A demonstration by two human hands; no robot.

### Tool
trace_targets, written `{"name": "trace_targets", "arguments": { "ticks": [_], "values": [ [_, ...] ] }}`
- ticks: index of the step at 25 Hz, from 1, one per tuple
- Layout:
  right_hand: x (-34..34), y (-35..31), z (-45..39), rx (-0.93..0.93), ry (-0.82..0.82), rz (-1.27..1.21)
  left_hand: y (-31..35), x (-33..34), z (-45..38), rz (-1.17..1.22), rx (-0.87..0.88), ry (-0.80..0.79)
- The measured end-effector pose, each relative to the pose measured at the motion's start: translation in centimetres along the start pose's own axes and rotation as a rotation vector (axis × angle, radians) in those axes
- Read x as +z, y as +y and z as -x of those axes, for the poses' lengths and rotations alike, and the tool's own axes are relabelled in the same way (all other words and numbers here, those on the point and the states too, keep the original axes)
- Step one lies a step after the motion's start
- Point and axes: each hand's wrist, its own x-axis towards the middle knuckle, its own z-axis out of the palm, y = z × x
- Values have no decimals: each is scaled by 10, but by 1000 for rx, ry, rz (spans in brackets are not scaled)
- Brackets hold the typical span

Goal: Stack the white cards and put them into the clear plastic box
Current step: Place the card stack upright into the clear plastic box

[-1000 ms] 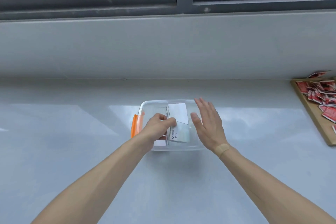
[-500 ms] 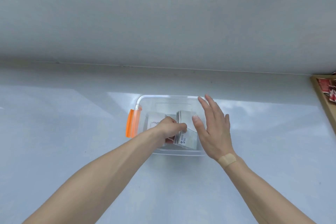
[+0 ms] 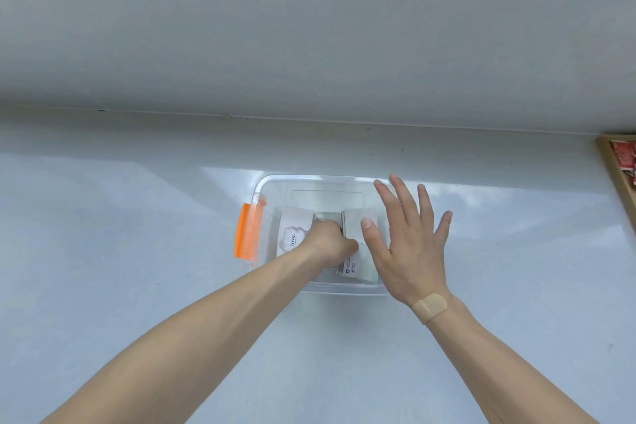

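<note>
A clear plastic box (image 3: 320, 182) with an orange latch (image 3: 245, 235) on its left side stands on the pale counter. My left hand (image 3: 332, 242) reaches down inside it, closed on a stack of white cards (image 3: 358, 253) that leans at the box's right half. Another white card (image 3: 292, 234) printed "love." lies flat on the box floor at the left. My right hand (image 3: 407, 241) hovers open over the box's right rim, fingers spread, thumb tip near the stack's top edge. A plaster sits on that wrist.
A wooden tray (image 3: 616, 169) holding red packets pokes in at the right edge. A grey wall rises behind the counter, under a dark window frame.
My left hand has lowered the card stack deeper into the box. The right hand stays open beside it. The camera has tilted down, so the window has left view.
</note>
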Motion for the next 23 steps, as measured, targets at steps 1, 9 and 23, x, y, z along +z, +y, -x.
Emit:
{"name": "trace_targets", "arguments": {
  "ticks": [1, 9, 23],
  "values": [
    [0, 0, 0, 1, 0, 6, 0, 1, 1, -78, 11, 23],
    [1, 0, 0, 0, 2, 58, 6, 6, 5, -197, 48, 68],
    [3, 0, -1, 18, 2, 61, 9, 10, 4, -384, 27, -40]
  ]
}}
